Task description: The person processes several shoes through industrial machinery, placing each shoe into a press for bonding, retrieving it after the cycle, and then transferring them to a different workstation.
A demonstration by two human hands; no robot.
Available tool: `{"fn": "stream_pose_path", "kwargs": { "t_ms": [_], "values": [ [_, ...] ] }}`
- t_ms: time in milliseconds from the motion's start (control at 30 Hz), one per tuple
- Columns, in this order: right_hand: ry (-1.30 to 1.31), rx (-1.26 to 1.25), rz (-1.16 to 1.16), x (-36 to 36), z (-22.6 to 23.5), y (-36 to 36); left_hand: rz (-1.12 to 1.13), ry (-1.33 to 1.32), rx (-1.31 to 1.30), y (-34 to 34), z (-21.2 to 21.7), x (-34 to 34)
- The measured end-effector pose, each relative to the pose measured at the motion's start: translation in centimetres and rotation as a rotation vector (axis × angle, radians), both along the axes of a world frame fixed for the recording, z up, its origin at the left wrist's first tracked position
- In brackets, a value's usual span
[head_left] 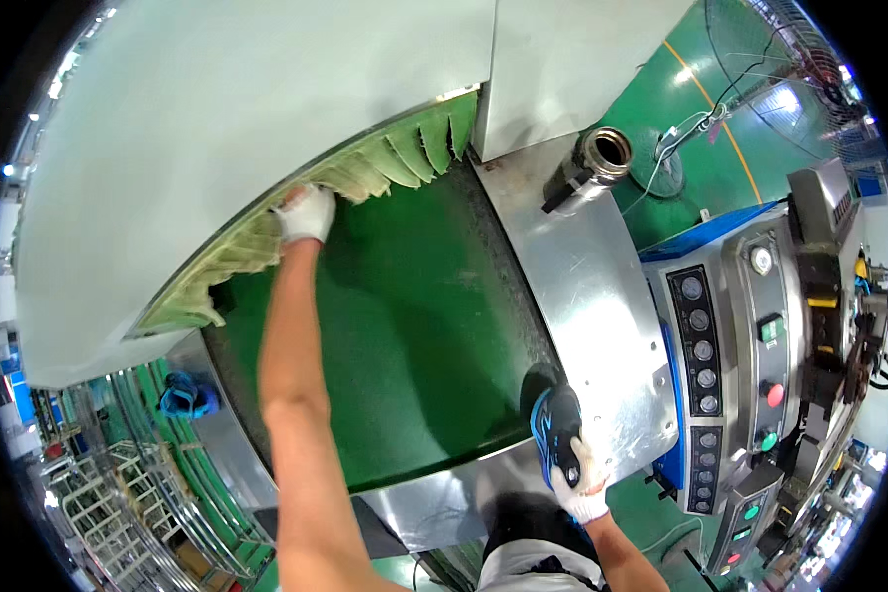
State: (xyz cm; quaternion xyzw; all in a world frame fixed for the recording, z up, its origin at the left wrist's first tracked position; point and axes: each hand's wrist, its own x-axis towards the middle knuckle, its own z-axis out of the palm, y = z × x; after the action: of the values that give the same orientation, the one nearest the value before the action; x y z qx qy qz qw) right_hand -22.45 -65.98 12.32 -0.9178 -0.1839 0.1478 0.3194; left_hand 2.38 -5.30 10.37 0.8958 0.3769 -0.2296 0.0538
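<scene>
My left hand (pixel 306 212), in a white glove, reaches far forward to the fringe of pale green strip curtains (pixel 385 163) hanging at the mouth of a grey machine hood (pixel 227 118). Its fingers press into the strips at the hood's edge; whether they grip one I cannot tell. Below it runs a dark green conveyor belt (pixel 405 326). My right hand (pixel 582 483), also white-gloved, holds a dark glove with blue stripes (pixel 559 424) over the belt's near right corner, beside the steel side plate (pixel 582 286).
A control panel (pixel 701 345) with round buttons and red and green switches stands at the right. A steel pipe opening (pixel 607 150) sits behind the plate. A fan (pixel 789 59) is at the far right, metal racks (pixel 138 483) and a blue glove (pixel 183 395) at the left.
</scene>
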Motion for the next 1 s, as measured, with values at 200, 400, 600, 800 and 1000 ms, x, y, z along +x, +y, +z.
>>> {"fn": "stream_pose_path", "kwargs": {
  "t_ms": [200, 400, 600, 800, 1000],
  "values": [
    [-0.028, -0.018, 0.059, 0.7, -0.2, 0.8, -0.007, -0.447, 0.083, 16.5, -7.6, 1.1],
    [-0.010, -0.042, 0.035, 0.5, -0.2, 0.7, -0.015, -0.426, 0.088, 16.5, -9.3, 1.9],
    [-0.008, -0.031, 0.072, 0.0, -0.6, -0.1, -0.040, -0.396, 0.079, 13.6, -6.8, -0.5],
    [0.037, 0.059, 0.025, 0.0, 0.3, -0.1, -0.098, -0.222, 0.020, 3.8, -1.0, -4.8],
    [0.106, 0.109, -0.072, -0.9, -0.5, -0.3, -0.531, -0.216, 0.120, -13.1, 4.2, -14.0]
  ]
}}
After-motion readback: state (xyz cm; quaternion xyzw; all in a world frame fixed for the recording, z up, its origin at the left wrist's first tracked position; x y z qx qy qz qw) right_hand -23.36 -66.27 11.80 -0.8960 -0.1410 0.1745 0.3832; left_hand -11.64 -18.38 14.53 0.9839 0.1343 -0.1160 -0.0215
